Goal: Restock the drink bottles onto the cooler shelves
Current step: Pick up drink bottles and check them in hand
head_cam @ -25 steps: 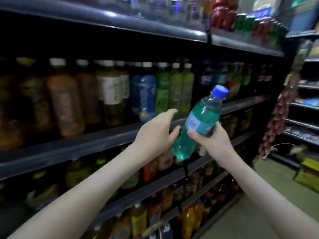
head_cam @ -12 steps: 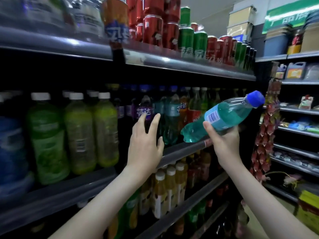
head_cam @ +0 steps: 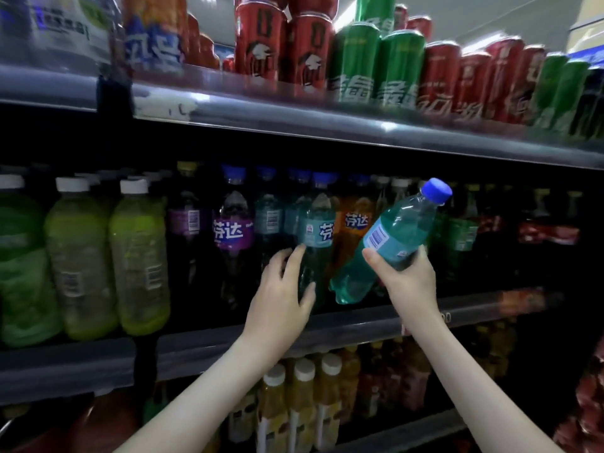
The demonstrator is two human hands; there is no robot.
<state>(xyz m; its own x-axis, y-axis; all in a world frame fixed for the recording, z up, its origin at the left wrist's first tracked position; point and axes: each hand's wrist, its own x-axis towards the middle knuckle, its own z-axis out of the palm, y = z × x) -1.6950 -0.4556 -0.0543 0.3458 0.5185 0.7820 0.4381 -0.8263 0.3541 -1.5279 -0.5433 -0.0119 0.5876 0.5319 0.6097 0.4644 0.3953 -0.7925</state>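
Note:
My right hand (head_cam: 405,282) grips a teal drink bottle (head_cam: 390,240) with a blue cap, tilted with the cap up to the right, in front of the middle cooler shelf (head_cam: 359,325). My left hand (head_cam: 281,299) reaches to a matching teal bottle (head_cam: 315,237) that stands upright in the front row of that shelf; its fingers are spread and touch the bottle's lower part. Beside that bottle stand a purple-label bottle (head_cam: 232,230) and an orange bottle (head_cam: 354,223).
Green bottles with white caps (head_cam: 137,256) fill the shelf's left part. Red and green cans (head_cam: 356,60) line the upper shelf (head_cam: 294,116). Yellow bottles (head_cam: 304,410) stand on the shelf below. Dark bottles sit to the right of the held bottle.
The view moved closer and upward along the shelves. My left hand went forward to the standing teal bottle. My right hand brought the held bottle nearer the shelf and more upright.

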